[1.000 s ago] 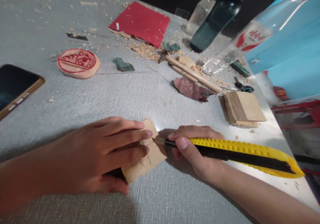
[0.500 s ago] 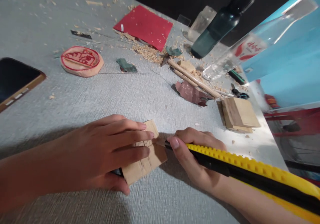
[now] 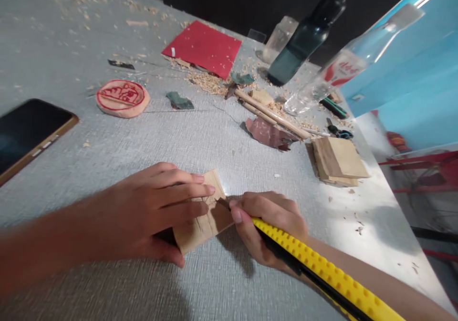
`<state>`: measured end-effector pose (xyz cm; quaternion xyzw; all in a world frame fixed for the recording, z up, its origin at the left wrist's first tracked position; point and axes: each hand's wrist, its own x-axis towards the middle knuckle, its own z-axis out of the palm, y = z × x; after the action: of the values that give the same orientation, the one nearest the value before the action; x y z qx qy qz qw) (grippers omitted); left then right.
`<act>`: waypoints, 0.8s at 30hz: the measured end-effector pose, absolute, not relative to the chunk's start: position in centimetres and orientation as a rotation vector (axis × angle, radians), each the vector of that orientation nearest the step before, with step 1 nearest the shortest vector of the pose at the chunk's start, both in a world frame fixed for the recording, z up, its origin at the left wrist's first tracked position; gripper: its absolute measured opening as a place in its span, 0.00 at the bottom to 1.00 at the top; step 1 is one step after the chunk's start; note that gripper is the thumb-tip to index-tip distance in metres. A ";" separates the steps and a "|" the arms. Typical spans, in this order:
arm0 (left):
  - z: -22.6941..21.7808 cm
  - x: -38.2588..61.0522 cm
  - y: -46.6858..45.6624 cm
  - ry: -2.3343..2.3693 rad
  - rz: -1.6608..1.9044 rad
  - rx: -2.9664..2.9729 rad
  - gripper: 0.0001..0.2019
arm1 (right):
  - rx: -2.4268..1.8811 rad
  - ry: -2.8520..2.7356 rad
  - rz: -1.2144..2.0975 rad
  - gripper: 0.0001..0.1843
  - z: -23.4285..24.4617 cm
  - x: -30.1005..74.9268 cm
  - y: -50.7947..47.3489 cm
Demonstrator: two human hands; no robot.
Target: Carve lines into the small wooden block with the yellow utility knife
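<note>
Wood pc (image 3: pixel 203 229) nearer than & L of block stack (image 3: pixel 341 159). L hand (image 3: pixel 153 209) holds it, fingers (image 3: pixel 188 191) on top; R hand (image 3: pixel 270 216) grips knife (image 3: pixel 315 262), blade (image 3: pixel 224 203) over pc. Prob best: light, short strokes, fingers clear.

Bare forearms (image 3: pixel 53 244); left hand (image 3: pixel 145 211) bare, fingers (image 3: pixel 186 192) slender, tapering; right hand (image 3: pixel 268 216) bare, thumbnail (image 3: pixel 237 216) short.
</note>
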<state>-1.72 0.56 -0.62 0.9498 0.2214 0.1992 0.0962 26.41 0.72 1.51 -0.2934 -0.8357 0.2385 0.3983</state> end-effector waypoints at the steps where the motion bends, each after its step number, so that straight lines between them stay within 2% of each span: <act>1: -0.6 -1.7 0.6 0.658 0.598 2.816 0.36 | -0.711 -2.096 0.625 0.10 1.4 26.4 0.8; 8: -0.4 -1.6 0.4 0.674 0.607 2.801 0.34 | -0.579 -2.079 0.677 0.08 0.8 26.6 1.5; 14: -0.2 -1.7 0.5 0.685 0.625 2.783 0.31 | -0.822 -2.068 0.830 0.06 2.1 26.9 1.4; 24: 0.3 -1.4 0.5 0.700 0.695 2.769 0.27 | -0.816 -2.125 0.885 0.08 2.7 26.7 1.8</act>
<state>-1.43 0.47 0.29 0.9372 0.2368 0.2351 0.1011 26.72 1.78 2.72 -0.3138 -0.8175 0.3404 0.3426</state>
